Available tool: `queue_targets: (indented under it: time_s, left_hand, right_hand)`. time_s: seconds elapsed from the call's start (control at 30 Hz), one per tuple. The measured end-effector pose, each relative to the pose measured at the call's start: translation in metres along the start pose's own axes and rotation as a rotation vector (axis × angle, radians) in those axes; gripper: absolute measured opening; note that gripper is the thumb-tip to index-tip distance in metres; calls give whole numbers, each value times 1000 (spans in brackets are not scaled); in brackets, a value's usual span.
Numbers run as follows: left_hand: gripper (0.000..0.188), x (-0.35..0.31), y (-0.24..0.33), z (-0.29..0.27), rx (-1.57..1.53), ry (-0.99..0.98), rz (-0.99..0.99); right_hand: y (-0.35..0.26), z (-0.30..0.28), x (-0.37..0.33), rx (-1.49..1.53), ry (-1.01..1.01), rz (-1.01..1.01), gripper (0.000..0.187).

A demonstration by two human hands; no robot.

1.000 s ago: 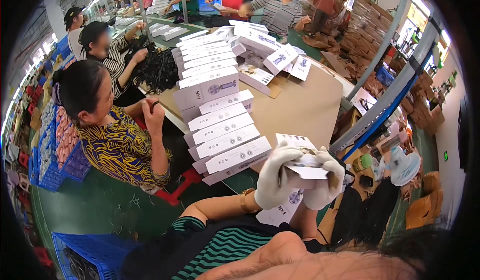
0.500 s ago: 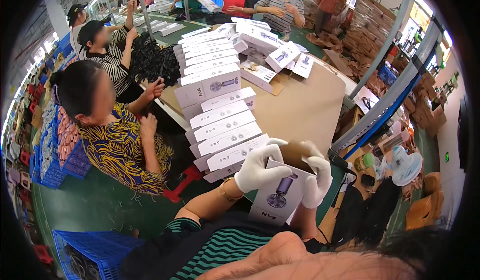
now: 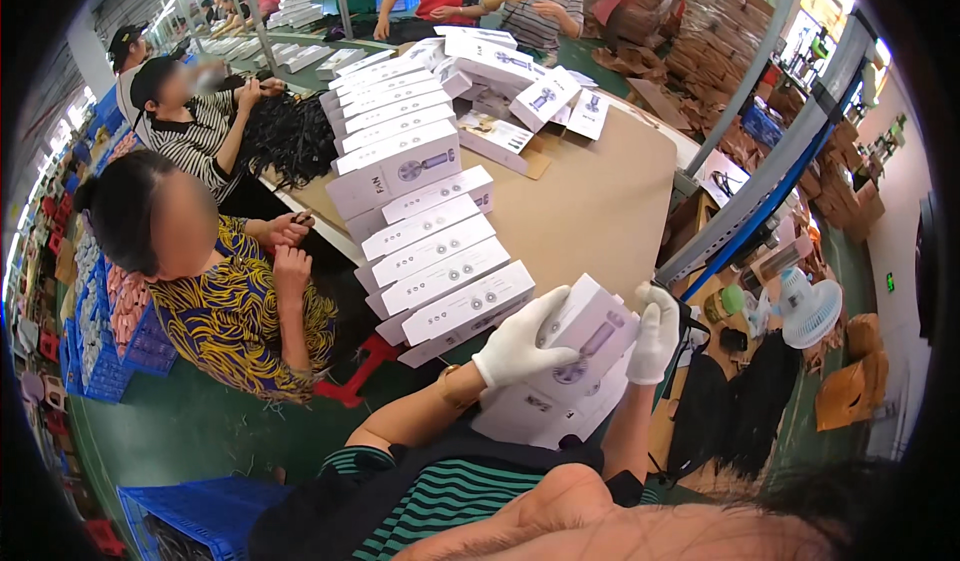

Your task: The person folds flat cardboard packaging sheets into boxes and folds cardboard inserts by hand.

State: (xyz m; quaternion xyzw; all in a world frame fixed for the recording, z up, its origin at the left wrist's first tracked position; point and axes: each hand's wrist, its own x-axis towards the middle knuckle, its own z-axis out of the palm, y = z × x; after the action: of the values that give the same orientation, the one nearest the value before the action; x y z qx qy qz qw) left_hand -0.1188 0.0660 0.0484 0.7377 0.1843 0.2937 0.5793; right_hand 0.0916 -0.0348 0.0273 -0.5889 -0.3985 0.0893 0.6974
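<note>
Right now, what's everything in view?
White boxes: over a dozen, white, on table
Table: one, brown, centre
Black strips: uncountable, black, table's left
Blue crates: several, blue, left
Desk fan: one, pale blue, right
Brown bundles: many, brown, upper right
Co-workers: at least seven, mixed clothing, left and far
Held box: at least one, white, between hands
Left hand: one, white gloved, on held box
Right hand: one, white gloved, beside held box

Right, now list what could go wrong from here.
The left hand pinches the white box along one side, so a smooth surface might slip in the glove.
That hand is close to the row of boxes; a bump could shift the nearest one.
Beyond, the jumbled boxes lie at odd angles and might slide.
</note>
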Motion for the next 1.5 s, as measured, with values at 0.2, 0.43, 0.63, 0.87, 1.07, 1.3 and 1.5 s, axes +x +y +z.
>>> queue_targets:
  time_s: [0.2,0.43,0.63,0.87,1.07,1.3,1.5]
  left_hand:
    - [82,-7,7,-1,531,-23,-25]
    - [81,-23,-5,21,475,-150,-87]
    - [82,-20,-10,20,561,-123,-97]
    - [77,6,-33,-27,984,61,-104]
    - [72,5,-41,-8,1166,83,32]
    - [91,-10,-89,97,846,-128,-13]
    - [101,-6,-73,104,546,37,-39]
  right_hand:
    - [69,-68,-42,-1318,-210,-15,51]
    - [98,-75,-64,-1095,-152,-43,49]
    - [96,-67,-53,-1122,-184,-58,55]
    - [97,-62,-43,-1093,-244,181,61]
    - [103,-70,-43,-1098,-273,174,49]
    - [112,-53,-50,-1076,-108,61,31]
    - [41,-52,-21,-839,45,-333,16]
